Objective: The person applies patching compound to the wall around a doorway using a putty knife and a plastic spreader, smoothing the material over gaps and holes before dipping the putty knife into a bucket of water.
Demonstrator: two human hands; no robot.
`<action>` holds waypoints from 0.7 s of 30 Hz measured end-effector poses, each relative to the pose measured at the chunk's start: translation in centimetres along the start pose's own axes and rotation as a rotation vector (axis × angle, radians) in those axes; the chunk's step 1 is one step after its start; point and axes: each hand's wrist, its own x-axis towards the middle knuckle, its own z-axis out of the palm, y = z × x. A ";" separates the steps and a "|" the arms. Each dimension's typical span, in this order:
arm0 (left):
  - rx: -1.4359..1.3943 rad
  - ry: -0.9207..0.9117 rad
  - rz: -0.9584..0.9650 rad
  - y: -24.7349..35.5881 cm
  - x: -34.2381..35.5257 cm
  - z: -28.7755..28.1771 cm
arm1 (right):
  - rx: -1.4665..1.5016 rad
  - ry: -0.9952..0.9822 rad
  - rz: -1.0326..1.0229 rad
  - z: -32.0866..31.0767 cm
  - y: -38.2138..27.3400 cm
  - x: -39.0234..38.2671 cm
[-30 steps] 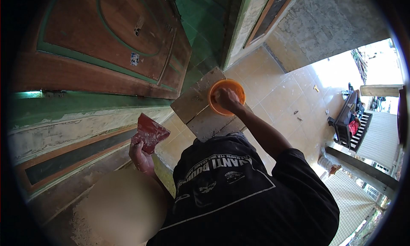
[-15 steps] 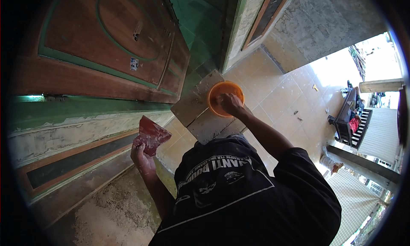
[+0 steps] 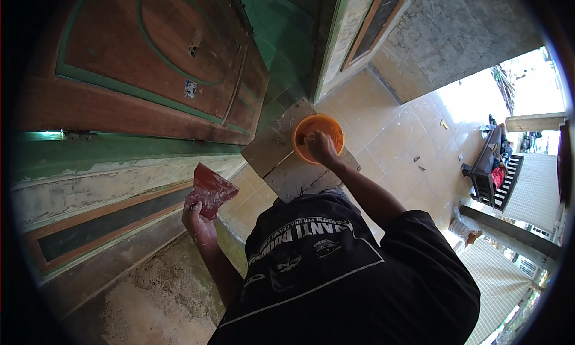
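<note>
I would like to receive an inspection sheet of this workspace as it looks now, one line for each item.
Surface: worn grey boards, stained, under the orange bucket.
Job's things: orange bucket, upright; red plate, smeared with pale material.
Clutter: small yellow object and dark bits on the tiled floor.
Grips: left grip holds the red plate; right grip is inside the bucket, its hold unclear.
Cables: nothing seen.
Surroundings: brown door with green trim; dark slatted bench at right.
</note>
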 end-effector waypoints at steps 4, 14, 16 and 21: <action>0.001 0.030 -0.025 -0.3 0.2 0.2 | -0.124 0.119 0.121 0.1 1.2 0.4; -0.071 0.037 -0.011 -0.7 0.2 0.5 | -0.365 -0.201 -0.114 -3.2 -0.6 -0.5; -0.071 0.039 -0.016 -0.7 0.2 0.6 | -0.364 -0.271 -0.177 -2.7 -1.5 -1.4; -0.044 0.061 -0.015 -0.4 0.3 0.8 | -0.521 -0.197 -0.140 -2.0 1.2 0.2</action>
